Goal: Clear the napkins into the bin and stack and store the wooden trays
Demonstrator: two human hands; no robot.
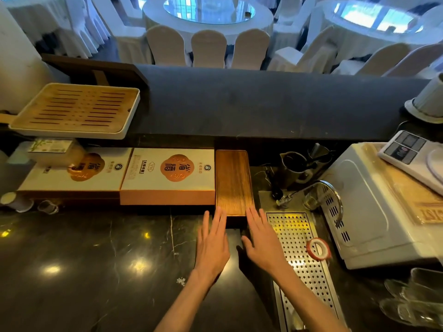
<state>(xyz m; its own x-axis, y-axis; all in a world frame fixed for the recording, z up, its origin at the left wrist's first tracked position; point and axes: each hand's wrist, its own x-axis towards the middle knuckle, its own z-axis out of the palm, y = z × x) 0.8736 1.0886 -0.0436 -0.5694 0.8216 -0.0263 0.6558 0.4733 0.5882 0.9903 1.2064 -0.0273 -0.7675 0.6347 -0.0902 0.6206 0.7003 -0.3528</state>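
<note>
Hands (212,245) lay flat and open at the near end of the trays (233,184), holding nothing: the left one's fingertips touched the near left corner, and the right hand (262,245) rested its fingertips at the near right corner. The dark wooden trays looked stacked, though how many I could not tell, and they lay lengthwise on the counter (96,259), tucked against the right side of a white and orange box (167,176) and reaching back under the raised ledge (263,104). Just right of the trays ran a perforated steel drain (297,240) with a roll of tape (318,249) on it, and a tap (333,192) stood beyond. No napkins or bin showed anywhere. To my eye the step was seating the stack in its slot. Doing it well would mean pushing evenly with both palms so the stack slid straight back, keeping it flush to the box and clear of the drain's lip, and checking the edges lined up before letting go. A slatted tray (76,111) sat well left of the trays, up on the ledge.
</note>
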